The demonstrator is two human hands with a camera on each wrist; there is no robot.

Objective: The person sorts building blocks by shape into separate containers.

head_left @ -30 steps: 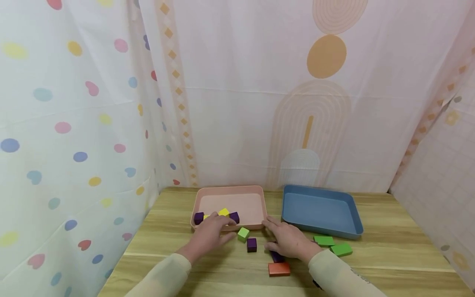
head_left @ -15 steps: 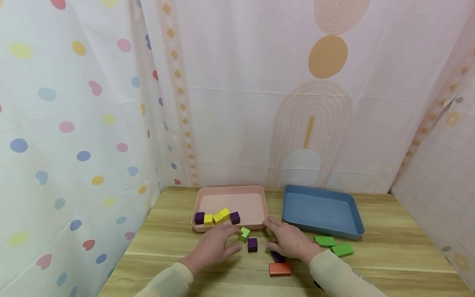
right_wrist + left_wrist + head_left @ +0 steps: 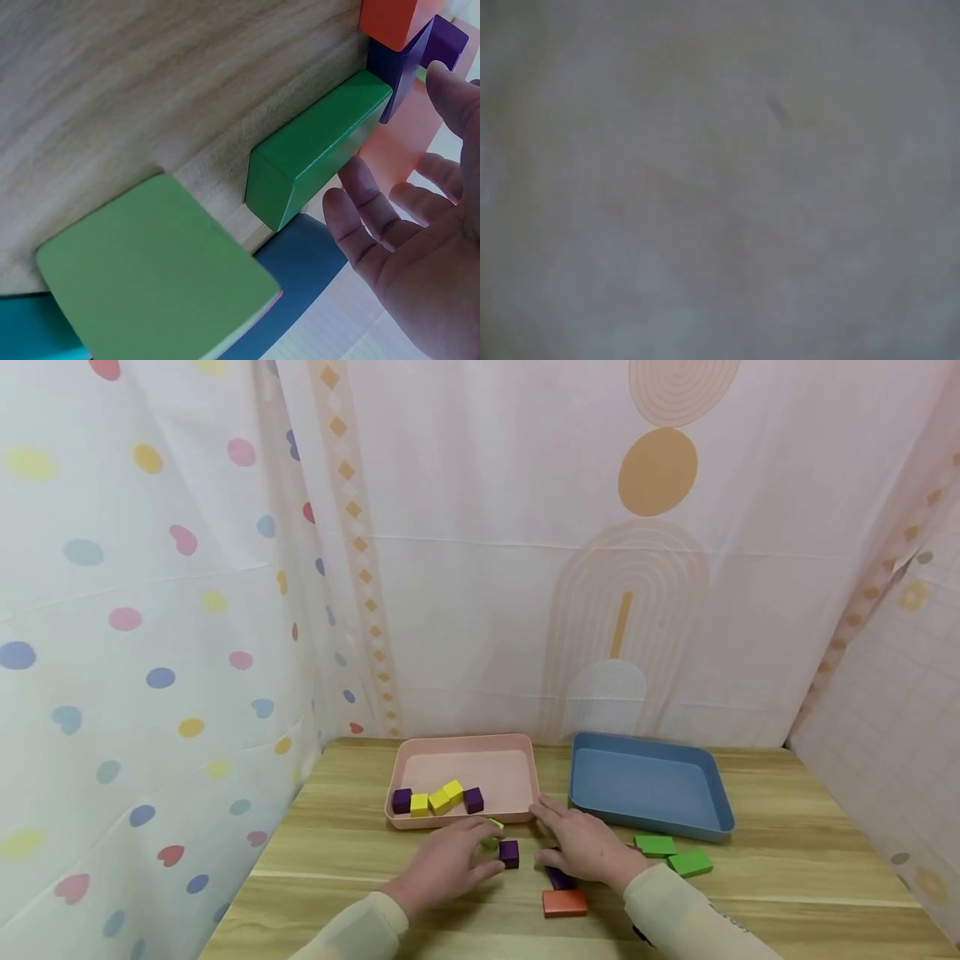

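My left hand (image 3: 450,864) hovers low over the table in front of the pink tray (image 3: 502,768), fingers relaxed. Its index finger partly covers a lime-green cube (image 3: 491,843), and the thumb tip points toward a purple cube (image 3: 509,854). By the tray's front right corner is my right hand (image 3: 588,842), fingers loosely extended and partly over a purple block (image 3: 560,880). In the right wrist view, no object sits in the right hand (image 3: 431,247); a green block (image 3: 315,150) lies just beyond its fingertips. The left wrist view is only a blur.
Yellow cubes (image 3: 438,801) and two purple cubes (image 3: 473,800) sit along the pink tray's front. A blue tray (image 3: 645,781) stands to its right. Two green blocks (image 3: 691,863) lie before the blue tray, and an orange-red block (image 3: 565,903) is nearer me.
My left hand has come back from over the pink tray's front and shifted right to the lime-green cube, uncovering the yellow cubes. The right hand stays in place.
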